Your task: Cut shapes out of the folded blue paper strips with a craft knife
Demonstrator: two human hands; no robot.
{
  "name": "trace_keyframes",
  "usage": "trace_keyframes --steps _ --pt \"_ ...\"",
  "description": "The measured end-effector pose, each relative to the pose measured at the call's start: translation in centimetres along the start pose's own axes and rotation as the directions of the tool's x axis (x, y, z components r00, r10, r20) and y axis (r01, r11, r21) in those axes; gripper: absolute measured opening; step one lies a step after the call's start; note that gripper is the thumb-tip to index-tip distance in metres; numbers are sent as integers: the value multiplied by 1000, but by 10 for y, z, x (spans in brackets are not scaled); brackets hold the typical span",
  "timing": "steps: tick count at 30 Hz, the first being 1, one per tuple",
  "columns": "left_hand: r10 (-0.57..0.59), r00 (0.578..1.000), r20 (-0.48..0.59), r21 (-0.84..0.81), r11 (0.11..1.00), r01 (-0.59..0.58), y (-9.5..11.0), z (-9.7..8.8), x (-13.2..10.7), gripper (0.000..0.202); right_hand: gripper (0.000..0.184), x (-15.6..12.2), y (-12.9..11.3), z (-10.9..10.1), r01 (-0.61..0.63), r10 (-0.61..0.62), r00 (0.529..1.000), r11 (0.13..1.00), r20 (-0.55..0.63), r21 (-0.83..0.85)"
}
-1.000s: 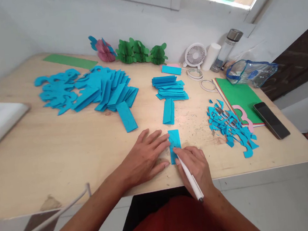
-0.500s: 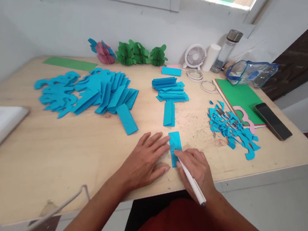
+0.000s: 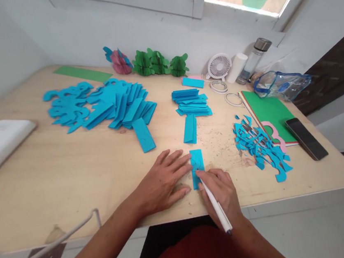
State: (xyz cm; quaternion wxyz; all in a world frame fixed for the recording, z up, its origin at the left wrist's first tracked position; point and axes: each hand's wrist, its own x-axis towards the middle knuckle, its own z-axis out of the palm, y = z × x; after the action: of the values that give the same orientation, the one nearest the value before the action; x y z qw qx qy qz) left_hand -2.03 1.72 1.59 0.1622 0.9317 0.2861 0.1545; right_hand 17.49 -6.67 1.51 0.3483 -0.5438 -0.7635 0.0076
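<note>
Barely a shift: the right hand [image 3: 220, 189] still clamps the white pen [image 3: 216, 206] over the blue strip [image 3: 197, 161]; the left hand [image 3: 165, 182], fingers apart, steadies its left edge; marking seemingly continues.

The right hand [image 3: 219, 187] holds a white pen [image 3: 216, 205] over a blue paper strip [image 3: 196, 157] on the worktop [image 3: 72, 177]; the pen's tip is hidden, though it seems to meet the paper. The left hand [image 3: 165, 180] lies spread at the strip's left edge. Rightward, blue paper scraps [image 3: 256, 146] lie near a green sheet [image 3: 271, 109] and a smartphone [image 3: 306, 138].
</note>
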Motion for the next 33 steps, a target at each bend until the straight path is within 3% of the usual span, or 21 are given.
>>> trace_keyframes --steps 6,10,19,33 --pt "-5 1000 3 0 1000 5 1 0 0 40 27 7 6 -6 -138 131 990 978 57 159" --pt "-7 1000 7 2 1000 7 1 2 0 41 24 18 8 -4 -216 218 976 943 18 255" --pt "-11 1000 18 -6 1000 11 0 2 -1 47 27 19 14 8 -76 71 996 989 50 129" --pt "-8 1000 2 10 1000 8 1 3 0 45 26 19 10 7 -110 104 993 987 52 119"
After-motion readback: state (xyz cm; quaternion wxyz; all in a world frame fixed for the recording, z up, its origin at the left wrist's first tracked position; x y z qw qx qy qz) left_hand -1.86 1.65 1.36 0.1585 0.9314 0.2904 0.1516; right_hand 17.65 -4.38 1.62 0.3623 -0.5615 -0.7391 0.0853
